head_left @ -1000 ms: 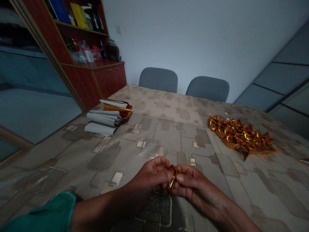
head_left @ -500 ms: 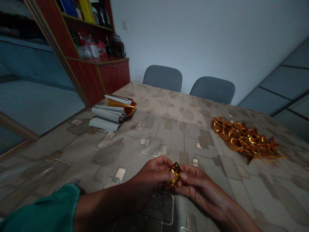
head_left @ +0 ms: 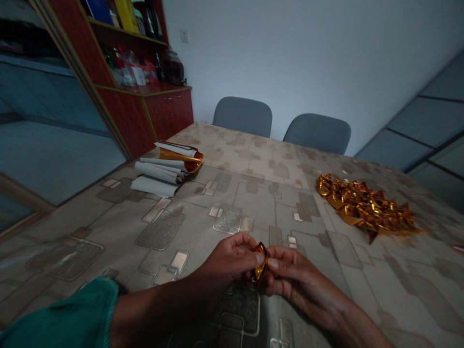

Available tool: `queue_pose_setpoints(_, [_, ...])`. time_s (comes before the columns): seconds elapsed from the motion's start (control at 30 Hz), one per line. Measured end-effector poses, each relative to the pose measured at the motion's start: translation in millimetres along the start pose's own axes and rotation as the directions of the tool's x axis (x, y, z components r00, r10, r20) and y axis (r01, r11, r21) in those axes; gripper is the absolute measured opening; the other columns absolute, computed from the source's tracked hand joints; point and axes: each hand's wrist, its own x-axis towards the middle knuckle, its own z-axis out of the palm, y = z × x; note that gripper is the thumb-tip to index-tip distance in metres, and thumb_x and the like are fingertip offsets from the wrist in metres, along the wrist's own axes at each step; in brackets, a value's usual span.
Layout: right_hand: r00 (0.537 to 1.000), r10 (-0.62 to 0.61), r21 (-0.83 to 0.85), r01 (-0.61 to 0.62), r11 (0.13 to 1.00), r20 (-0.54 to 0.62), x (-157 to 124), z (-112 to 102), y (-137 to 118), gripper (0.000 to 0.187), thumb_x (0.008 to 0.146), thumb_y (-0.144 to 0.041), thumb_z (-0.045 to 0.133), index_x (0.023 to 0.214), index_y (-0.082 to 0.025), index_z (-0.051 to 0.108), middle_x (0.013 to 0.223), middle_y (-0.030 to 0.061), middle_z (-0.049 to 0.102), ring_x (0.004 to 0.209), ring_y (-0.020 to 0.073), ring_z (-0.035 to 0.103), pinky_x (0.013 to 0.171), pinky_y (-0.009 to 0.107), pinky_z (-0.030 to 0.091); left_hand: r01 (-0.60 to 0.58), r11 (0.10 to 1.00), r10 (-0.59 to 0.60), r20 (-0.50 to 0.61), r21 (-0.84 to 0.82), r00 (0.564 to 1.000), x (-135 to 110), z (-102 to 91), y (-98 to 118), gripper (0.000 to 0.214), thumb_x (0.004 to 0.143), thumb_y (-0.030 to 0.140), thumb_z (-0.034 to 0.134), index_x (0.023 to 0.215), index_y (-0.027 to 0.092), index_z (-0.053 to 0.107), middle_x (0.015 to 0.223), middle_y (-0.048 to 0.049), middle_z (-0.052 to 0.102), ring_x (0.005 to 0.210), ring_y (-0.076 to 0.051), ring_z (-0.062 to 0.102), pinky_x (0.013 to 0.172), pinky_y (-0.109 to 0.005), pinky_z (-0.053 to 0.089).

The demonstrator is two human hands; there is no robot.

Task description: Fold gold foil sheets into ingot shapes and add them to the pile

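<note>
The person's left hand (head_left: 227,260) and right hand (head_left: 295,273) are curled and held close together, neither spread, with their thumbs and fingertips pinching a small twist of gold foil (head_left: 259,265) above the near part of the tabletop (head_left: 232,193). Compared with the earlier frame, the twist is sitting slightly lower and more hidden between the fingers. A heap of folded gold foil pieces (head_left: 364,209) is lying toward the right edge of the tabletop, well apart from the hands, while a stack of rolled sheets (head_left: 166,169), some gold-lined, is resting near the left edge. A green sleeve (head_left: 61,314) is covering the left forearm.
</note>
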Motion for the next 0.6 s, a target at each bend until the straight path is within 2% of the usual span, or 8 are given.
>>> queue_pose_setpoints(0.17, [0.996, -0.023, 0.096, 0.015, 0.995, 0.086, -0.2, -1.1, -3.3, 0.017, 0.080, -0.024, 0.083, 0.085, -0.011, 0.073, 0.069, 0.0005, 0.064, 0.061, 0.0080, 0.058, 0.069, 0.020, 0.053, 0.088, 0.985, -0.074, 0.098, -0.149, 0.992, -6.8, 1.1, 14.0, 0.030, 0.077, 0.033, 0.081, 0.091, 0.015, 0.062, 0.077, -0.0020, 0.068, 0.063, -0.010, 0.062, 0.062, -0.021, 0.047])
queue_pose_setpoints(0.27, [0.991, -0.029, 0.117, 0.013, 0.993, 0.133, -0.5, -2.5, -5.5, 0.012, 0.083, -0.021, 0.079, 0.087, -0.011, 0.074, 0.069, 0.0005, 0.064, 0.059, 0.0072, 0.057, 0.069, 0.020, 0.052, 0.133, 0.977, -0.110, 0.144, -0.167, 0.983, -8.8, -0.6, 21.1, 0.030, 0.074, 0.026, 0.083, 0.095, 0.014, 0.065, 0.079, -0.0020, 0.067, 0.064, -0.008, 0.060, 0.065, -0.020, 0.047])
queue_pose_setpoints(0.43, [0.988, -0.023, 0.117, 0.006, 0.993, 0.152, 1.5, -6.6, -3.4, 0.013, 0.084, -0.021, 0.078, 0.090, -0.009, 0.074, 0.072, 0.0021, 0.065, 0.060, 0.0081, 0.058, 0.073, 0.022, 0.054, 0.158, 0.980, -0.140, 0.150, -0.120, 0.979, -6.3, -5.0, 20.3, 0.033, 0.073, 0.024, 0.084, 0.098, 0.014, 0.065, 0.081, -0.0019, 0.066, 0.062, -0.007, 0.057, 0.062, -0.019, 0.044])
queue_pose_setpoints(0.6, [0.990, -0.017, 0.090, 0.004, 0.996, 0.142, 2.5, -7.8, -1.3, 0.015, 0.085, -0.021, 0.077, 0.091, -0.008, 0.075, 0.071, 0.0028, 0.065, 0.060, 0.0079, 0.059, 0.066, 0.019, 0.053, 0.130, 0.983, -0.114, 0.128, -0.127, 0.985, -5.3, -5.0, 14.6, 0.026, 0.075, 0.026, 0.081, 0.088, 0.014, 0.063, 0.074, -0.0006, 0.064, 0.058, -0.006, 0.055, 0.059, -0.018, 0.041])
